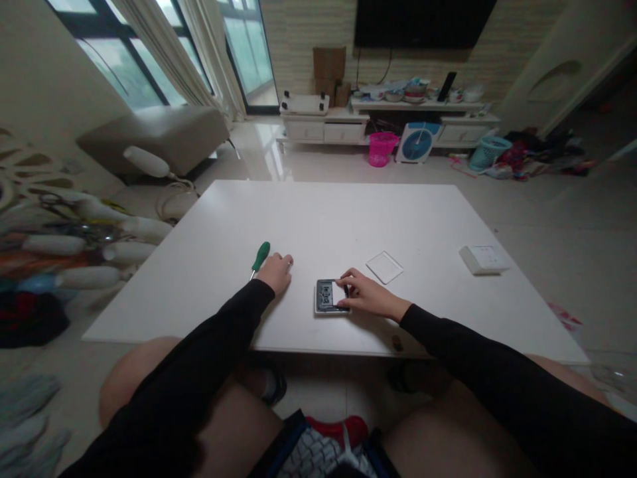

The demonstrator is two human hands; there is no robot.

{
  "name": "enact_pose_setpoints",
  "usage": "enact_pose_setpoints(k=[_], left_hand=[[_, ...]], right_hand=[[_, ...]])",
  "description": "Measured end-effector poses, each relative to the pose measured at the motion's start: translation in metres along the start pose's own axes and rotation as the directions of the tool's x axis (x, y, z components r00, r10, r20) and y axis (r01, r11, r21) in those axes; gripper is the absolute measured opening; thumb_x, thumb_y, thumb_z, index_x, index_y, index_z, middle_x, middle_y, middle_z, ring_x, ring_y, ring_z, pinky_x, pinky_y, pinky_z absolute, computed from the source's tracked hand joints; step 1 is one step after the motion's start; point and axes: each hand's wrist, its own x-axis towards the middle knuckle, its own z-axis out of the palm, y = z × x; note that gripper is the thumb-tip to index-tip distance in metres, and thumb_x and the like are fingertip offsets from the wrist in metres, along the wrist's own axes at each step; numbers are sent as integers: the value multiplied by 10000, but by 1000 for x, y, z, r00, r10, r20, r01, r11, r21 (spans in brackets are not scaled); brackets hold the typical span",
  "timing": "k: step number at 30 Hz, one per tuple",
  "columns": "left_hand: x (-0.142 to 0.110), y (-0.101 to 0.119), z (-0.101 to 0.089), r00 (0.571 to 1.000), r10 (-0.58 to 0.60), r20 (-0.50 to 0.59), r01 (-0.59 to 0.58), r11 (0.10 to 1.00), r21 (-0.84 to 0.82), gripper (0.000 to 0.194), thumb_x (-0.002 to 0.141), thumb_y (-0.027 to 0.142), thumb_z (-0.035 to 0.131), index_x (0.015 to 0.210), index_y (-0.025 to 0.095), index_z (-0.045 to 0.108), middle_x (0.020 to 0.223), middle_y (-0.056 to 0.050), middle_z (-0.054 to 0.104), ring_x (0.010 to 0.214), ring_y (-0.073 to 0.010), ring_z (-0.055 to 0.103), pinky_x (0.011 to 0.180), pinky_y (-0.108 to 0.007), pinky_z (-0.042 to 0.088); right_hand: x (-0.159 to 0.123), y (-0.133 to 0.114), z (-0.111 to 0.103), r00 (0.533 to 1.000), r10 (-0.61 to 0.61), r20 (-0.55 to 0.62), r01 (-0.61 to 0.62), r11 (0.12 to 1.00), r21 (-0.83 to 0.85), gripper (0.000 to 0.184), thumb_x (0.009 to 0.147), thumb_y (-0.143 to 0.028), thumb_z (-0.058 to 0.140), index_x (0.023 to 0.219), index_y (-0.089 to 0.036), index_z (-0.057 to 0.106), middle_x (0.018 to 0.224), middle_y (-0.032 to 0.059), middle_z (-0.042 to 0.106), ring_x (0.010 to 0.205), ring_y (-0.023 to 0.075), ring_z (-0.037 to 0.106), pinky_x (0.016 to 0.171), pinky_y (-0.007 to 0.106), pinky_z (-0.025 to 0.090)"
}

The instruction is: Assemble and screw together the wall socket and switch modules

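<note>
On the white table, a wall switch (325,296) lies with its dark inner frame showing and a white rim around it. My right hand (368,295) pinches a white switch rocker (338,293) between thumb and fingers, over the switch's right half. My left hand (275,273) rests on the tabletop to the left, fingers loosely bent and slightly apart, with nothing visible in them. Close beside it lies a screwdriver with a green handle (261,255); its shaft is partly hidden by the hand. Right of the switch lies a square cover frame (385,267), flat on the table.
A white box-like wall plate (482,259) sits near the right edge of the table (318,219). By the front edge is a small brownish item (397,342). Beyond stand a grey bench (154,133), a pink basket (381,149) and a white cabinet (326,129).
</note>
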Motion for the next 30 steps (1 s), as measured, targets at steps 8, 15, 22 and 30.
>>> enact_pose_setpoints(k=[8, 15, 22, 30], left_hand=[[3, 5, 4, 1000, -4, 22, 11, 951, -308, 336, 790, 71, 565, 1092, 175, 669, 999, -78, 734, 863, -203, 677, 891, -350, 543], [-6, 27, -11, 999, 35, 31, -9, 800, -600, 278, 778, 172, 634, 1052, 155, 681, 1006, -100, 784, 803, -189, 689, 797, -355, 575], [-40, 55, -27, 972, 35, 234, 228, 129, -965, 321, 778, 120, 702, 1085, 169, 620, 1175, -147, 772, 983, -208, 774, 879, -366, 609], [-40, 64, -19, 963, 14, 269, 265, 129, -956, 354, 675, 21, 629, 999, 157, 672, 1130, -116, 778, 978, -206, 751, 856, -360, 602]], right_hand=[[-1, 4, 1, 1000, -6, -1, 6, 1000, 27, 388, 870, -315, 801, 1218, -210, 666, 1226, 73, 549, 794, 141, 632, 799, 364, 589], [-1, 4, 1, 1000, -9, 6, 9, 999, 35, 379, 877, -322, 790, 1214, -214, 653, 1225, 72, 546, 795, 141, 629, 766, 347, 589], [-1, 3, 1, 1000, -6, 3, 5, 1000, 28, 390, 876, -315, 789, 1223, -213, 645, 1211, 69, 539, 801, 145, 619, 783, 360, 582], [-1, 7, 2, 1000, -6, 5, 6, 998, 59, 380, 883, -325, 781, 1219, -223, 638, 1215, 62, 532, 787, 136, 630, 793, 370, 595]])
